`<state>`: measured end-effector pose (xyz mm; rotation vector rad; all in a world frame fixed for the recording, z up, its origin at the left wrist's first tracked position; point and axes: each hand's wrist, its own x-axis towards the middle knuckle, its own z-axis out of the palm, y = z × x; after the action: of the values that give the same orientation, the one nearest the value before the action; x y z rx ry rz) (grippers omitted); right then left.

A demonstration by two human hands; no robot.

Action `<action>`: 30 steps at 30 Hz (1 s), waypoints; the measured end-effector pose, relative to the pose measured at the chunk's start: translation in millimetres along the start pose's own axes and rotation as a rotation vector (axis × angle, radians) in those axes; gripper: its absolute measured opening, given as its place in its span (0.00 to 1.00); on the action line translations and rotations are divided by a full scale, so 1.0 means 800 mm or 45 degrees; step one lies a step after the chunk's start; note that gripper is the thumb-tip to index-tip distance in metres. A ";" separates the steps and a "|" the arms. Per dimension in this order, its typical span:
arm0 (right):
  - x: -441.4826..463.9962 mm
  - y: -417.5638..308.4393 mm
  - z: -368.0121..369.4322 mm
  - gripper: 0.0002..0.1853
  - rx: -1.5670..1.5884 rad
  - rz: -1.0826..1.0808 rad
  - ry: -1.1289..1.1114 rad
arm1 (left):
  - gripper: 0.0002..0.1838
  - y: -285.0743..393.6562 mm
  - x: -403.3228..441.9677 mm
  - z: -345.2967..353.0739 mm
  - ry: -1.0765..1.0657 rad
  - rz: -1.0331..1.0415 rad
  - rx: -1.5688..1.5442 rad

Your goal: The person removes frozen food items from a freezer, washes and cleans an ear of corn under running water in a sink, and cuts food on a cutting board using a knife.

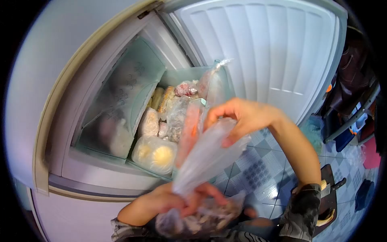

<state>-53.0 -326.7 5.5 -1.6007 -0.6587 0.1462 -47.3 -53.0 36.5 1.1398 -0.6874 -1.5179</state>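
A clear plastic bag [209,157] is stretched upright between my two hands, in front of an open freezer drawer. My left hand [177,201] closes round the bag's neck, just above its bulging lower part. Pale and brownish pieces show through the plastic there, too blurred to name. My right hand [242,117] pinches the loose upper end of the bag, fingers bent over it. Behind the bag, the pulled-out drawer [169,74] holds wrapped frozen food, including a clear pack with round yellow pieces [163,155] and a long pinkish package [189,131].
The freezer door [258,48] stands wide open at the upper right. Left of the pulled-out drawer is a frosty translucent panel [121,97]. On the blue tiled floor [258,169] at the right lie a dark cutting board [328,201] and a knife [338,184].
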 end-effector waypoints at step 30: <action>0.424 0.279 -0.041 0.34 -1.225 0.797 0.626 | 0.01 -0.014 -0.105 -0.055 0.988 -0.034 -0.373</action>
<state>314.2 -188.7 -104.4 -2.6106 0.2470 -0.1382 -13.4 36.3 35.5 1.3718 0.0766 -1.0210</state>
